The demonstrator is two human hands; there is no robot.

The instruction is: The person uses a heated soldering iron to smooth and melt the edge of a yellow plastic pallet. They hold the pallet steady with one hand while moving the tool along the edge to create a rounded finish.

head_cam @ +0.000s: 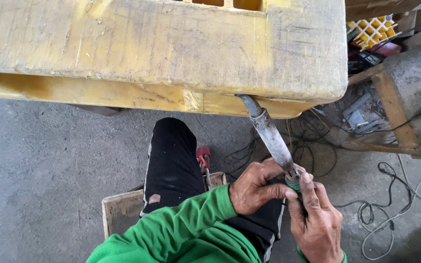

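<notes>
From the head camera, looking down: both hands meet at the near end of a long metal tool [270,135], a worn grey shaft with a bent tip. That tip is tucked under the lower edge of a big, scuffed yellow plastic tub [171,48] that fills the top of the view. The left hand [255,187] is clenched round the green handle end [293,184] of the tool, thumb and forefinger pinching it. The right hand [316,221] grips from below, its forefinger laid up over the same green collar. So the tool is held by both hands, slanting up and away, its tip touching the tub's underside or nearly so; I cannot tell which.

As far as I can judge, the work is midway: the tip is already placed at the tub's edge, but the yellow rim there shows no fresh mark I can make out.

Below, a knee in black trousers [171,160] rests over a wooden box [123,212], with a red-handled tool [203,157] just beside it. Loose wires [386,214] trail over the concrete floor [49,170], and a cluttered wooden frame [391,104] stands at the right.
</notes>
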